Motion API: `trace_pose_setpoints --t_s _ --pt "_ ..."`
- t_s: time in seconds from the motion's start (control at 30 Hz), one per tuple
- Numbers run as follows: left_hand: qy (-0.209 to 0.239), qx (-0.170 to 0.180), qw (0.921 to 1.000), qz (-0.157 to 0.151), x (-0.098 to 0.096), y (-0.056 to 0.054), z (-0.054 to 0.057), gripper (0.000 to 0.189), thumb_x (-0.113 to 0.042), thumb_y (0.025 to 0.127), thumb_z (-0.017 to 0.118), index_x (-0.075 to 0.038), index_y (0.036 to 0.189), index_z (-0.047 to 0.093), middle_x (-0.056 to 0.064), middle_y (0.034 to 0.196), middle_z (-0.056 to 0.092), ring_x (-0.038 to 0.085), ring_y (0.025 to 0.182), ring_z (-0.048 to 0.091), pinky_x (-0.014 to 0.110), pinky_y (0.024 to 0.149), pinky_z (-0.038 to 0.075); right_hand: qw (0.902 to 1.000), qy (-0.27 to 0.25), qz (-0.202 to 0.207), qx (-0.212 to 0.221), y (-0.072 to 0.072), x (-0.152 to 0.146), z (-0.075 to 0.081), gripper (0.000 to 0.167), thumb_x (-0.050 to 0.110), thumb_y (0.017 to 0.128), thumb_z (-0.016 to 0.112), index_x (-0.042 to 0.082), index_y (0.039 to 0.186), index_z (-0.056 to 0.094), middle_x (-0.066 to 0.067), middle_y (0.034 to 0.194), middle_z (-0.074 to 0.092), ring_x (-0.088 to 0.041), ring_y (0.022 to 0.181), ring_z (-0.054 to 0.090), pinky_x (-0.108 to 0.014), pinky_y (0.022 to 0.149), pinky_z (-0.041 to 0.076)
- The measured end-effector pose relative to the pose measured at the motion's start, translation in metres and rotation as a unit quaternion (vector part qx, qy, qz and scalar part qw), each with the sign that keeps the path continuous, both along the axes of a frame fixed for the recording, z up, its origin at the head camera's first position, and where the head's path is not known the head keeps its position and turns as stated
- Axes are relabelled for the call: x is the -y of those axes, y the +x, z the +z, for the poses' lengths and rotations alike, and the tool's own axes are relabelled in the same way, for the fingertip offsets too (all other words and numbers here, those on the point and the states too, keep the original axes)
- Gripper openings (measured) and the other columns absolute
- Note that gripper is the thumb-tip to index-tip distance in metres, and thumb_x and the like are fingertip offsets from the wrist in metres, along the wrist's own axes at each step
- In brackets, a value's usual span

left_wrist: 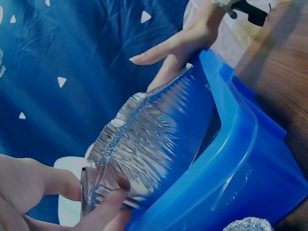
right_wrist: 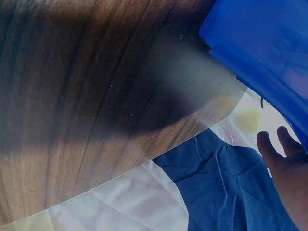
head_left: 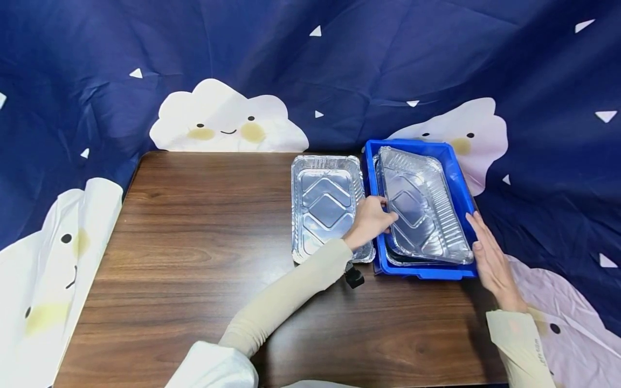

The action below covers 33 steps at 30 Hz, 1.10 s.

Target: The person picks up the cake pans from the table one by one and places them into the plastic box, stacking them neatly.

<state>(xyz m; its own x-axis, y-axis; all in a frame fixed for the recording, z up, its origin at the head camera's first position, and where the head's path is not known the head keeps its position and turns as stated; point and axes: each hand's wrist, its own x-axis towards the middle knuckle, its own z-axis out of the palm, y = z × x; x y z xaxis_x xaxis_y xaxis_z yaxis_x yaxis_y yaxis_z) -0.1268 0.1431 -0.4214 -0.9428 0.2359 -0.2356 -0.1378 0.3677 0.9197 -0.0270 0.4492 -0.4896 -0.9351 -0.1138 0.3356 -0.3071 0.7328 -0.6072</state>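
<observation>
From where I stand, the left of the brown wooden surface (head_left: 194, 231) is bare wood. Next comes one foil tray (head_left: 326, 210), lying flat and face up, close beside the blue bin (head_left: 439, 273) and parallel to its near side wall, perhaps set there to be within easy reach. The left arm's pale sleeve (head_left: 291, 291) passes over the front of it.

The left hand (head_left: 370, 220) reaches across to the bin; its grip pinches the left rim of a second tray (head_left: 412, 207), thumb and fingers on either side of the thin foil wall. Taking it by the edge probably suits such soft metal, which would crease if squeezed across the middle. This second tray sits askew in the bin, tilted, its near right corner up by the bin's rim. Another foil rim shows beneath it, which may be why it doesn't settle flat.

Farthest right, the right hand (head_left: 494, 267) has its grip spread, fingers straight along the bin's outer right side, seemingly to steady it; how hard it presses, I can't tell.
</observation>
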Motion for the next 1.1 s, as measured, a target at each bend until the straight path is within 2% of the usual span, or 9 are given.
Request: trace_pose_setpoints --t_s 0.07,0.37,0.47,0.6,0.67,0.83,0.97,1.07,1.1 --pt "-0.019 -0.005 0.9998 -0.004 -0.003 0.0 0.001 0.021 -0.004 0.094 0.076 0.002 0.114 0.077 0.011 0.081 0.076 0.011 0.048 0.067 0.02 0.047 0.055 1.0 -0.001 -0.001 0.0 0.001 0.0 0.0 0.052 0.031 0.116 0.034 0.008 0.163 0.041 -0.021 0.171 0.029 -0.013 0.159 0.021 -0.017 0.122 0.013" --pt "-0.077 -0.009 0.9969 -0.016 -0.009 0.0 0.006 0.019 -0.007 0.093 0.081 0.002 0.109 0.077 0.002 0.06 0.068 0.017 0.056 0.073 0.016 0.045 0.049 1.0 0.007 -0.005 0.0 0.0 0.001 -0.001 0.051 0.028 0.116 0.035 0.008 0.163 0.041 -0.022 0.17 0.03 -0.011 0.158 0.02 -0.017 0.123 0.013" --pt "-0.092 -0.018 0.9952 -0.03 -0.007 0.001 0.009 0.013 -0.009 0.092 0.083 0.0 0.09 0.074 -0.003 0.053 0.058 0.011 0.048 0.064 0.016 0.043 0.043 0.9999 0.011 -0.009 0.003 0.0 0.001 0.0 0.051 0.029 0.116 0.035 0.01 0.163 0.041 -0.021 0.17 0.029 -0.014 0.159 0.02 -0.019 0.123 0.012" --pt "-0.114 -0.034 0.9912 -0.058 -0.002 0.003 0.013 0.046 -0.011 0.092 0.082 -0.01 0.06 0.048 -0.006 0.048 0.04 0.007 0.039 0.04 0.019 0.04 0.035 0.9999 0.013 -0.007 0.008 0.0 0.002 0.0 0.052 0.029 0.116 0.035 0.01 0.164 0.04 -0.021 0.171 0.028 -0.017 0.16 0.019 -0.02 0.124 0.012" --pt "-0.115 -0.038 0.9908 -0.061 0.0 0.003 0.015 0.055 -0.011 0.093 0.081 -0.015 0.058 0.038 -0.006 0.049 0.035 0.006 0.039 0.034 0.02 0.041 0.034 0.9998 0.012 -0.005 0.012 -0.001 0.001 0.001 0.052 0.029 0.116 0.034 0.01 0.164 0.039 -0.021 0.171 0.028 -0.015 0.159 0.019 -0.02 0.124 0.011" --pt "-0.11 -0.037 0.9917 -0.055 0.002 0.003 0.018 0.057 -0.012 0.092 0.083 -0.017 0.058 0.038 -0.007 0.048 0.033 0.005 0.039 0.031 0.019 0.044 0.035 0.9997 0.013 -0.009 0.017 0.0 0.0 0.002 0.052 0.029 0.116 0.034 0.01 0.164 0.038 -0.021 0.171 0.027 -0.015 0.16 0.018 -0.02 0.124 0.009" --pt "-0.122 -0.037 0.9893 -0.071 -0.002 0.004 0.016 0.059 -0.013 0.092 0.083 -0.016 0.057 0.035 -0.007 0.048 0.033 0.005 0.04 0.031 0.018 0.045 0.035 0.9997 0.016 -0.011 0.017 0.002 0.001 0.002 0.052 0.028 0.116 0.035 0.01 0.164 0.038 -0.021 0.171 0.027 -0.019 0.16 0.018 -0.019 0.124 0.01" --pt "-0.115 -0.021 0.9899 -0.08 -0.005 0.003 0.012 0.06 -0.013 0.092 0.083 -0.015 0.056 0.036 -0.005 0.048 0.034 0.007 0.041 0.033 0.019 0.046 0.038 0.9997 0.017 -0.01 0.015 0.002 0.001 0.002 0.052 0.029 0.116 0.035 0.01 0.164 0.038 -0.021 0.171 0.027 -0.018 0.16 0.018 -0.019 0.124 0.011" --pt "-0.117 -0.03 0.9898 -0.075 -0.01 -0.002 -0.002 0.061 -0.015 0.091 0.084 -0.016 0.055 0.035 -0.006 0.048 0.034 0.008 0.041 0.033 0.02 0.046 0.038 0.9997 0.016 -0.01 0.015 0.002 0.001 0.002 0.052 0.029 0.116 0.035 0.01 0.164 0.038 -0.021 0.171 0.027 -0.018 0.16 0.018 -0.019 0.124 0.011"
